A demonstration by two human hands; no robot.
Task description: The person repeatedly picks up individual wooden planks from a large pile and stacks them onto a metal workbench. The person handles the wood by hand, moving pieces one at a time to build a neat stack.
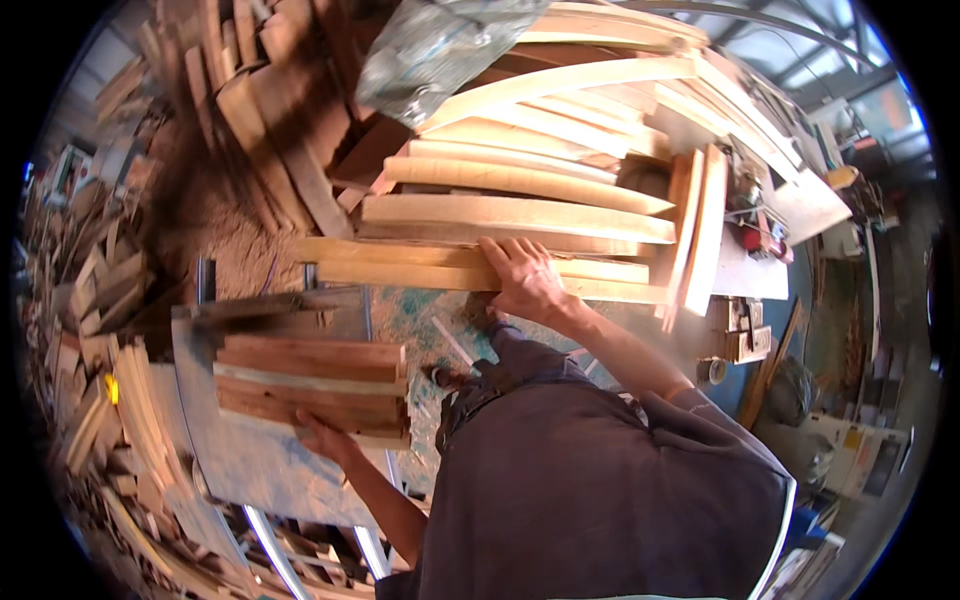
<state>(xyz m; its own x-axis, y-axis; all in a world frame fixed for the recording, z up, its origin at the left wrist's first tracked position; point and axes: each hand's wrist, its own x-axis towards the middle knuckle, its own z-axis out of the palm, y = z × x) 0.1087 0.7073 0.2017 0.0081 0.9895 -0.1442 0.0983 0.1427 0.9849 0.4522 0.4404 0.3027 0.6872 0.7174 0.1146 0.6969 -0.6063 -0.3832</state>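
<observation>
My left hand (328,440) rests against the near edge of a stack of reddish-brown wooden boards (310,385), fingers partly stretched out and slightly blurred. The boards lie side by side on a grey, dusty metal tabletop (260,470), with one paler strip among them. On my right, the fingers of my right hand (527,283) curl over a pair of long pale wooden strips (410,265) at the near side of a larger pile. Just beyond them lie several thick, gently curved pale wooden pieces (520,212). The undersides of the held strips are hidden.
Crumpled clear plastic sheeting (440,55) covers part of the far pile. Brown planks (275,140) lean at the far left above sawdust (235,240). Offcuts (115,290) heap along the left. Two upright-looking pale strips (700,230) lie crosswise at the right, near a small round tin (712,371).
</observation>
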